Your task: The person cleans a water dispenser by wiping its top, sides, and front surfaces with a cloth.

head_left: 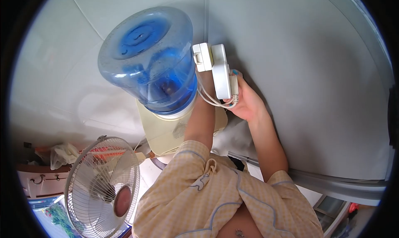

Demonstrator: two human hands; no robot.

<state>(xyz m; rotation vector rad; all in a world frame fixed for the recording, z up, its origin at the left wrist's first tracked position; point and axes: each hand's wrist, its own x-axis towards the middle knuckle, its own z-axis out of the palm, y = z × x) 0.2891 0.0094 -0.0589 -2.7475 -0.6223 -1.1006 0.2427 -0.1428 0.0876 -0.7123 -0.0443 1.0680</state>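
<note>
My right hand (246,101) is closed round a white plug (234,85) at the right face of a white power socket block (221,72). A white cord (214,101) loops from the plug to the left. On the block's other side sits a white adapter (202,57), close to the blue water bottle (147,59). My left forearm (201,121) reaches up beside the bottle; the left hand is hidden behind the adapter and block, so its fingers do not show. Upside down, the bottle stands on a cream water dispenser (160,134).
A large grey panel (307,92) rises right of my right arm. At lower left stands a fan (104,188) with a wire cage. Behind it, a plastic bag (64,155) lies on a drawer cabinet (45,182). Pale walls (54,72) close off the left.
</note>
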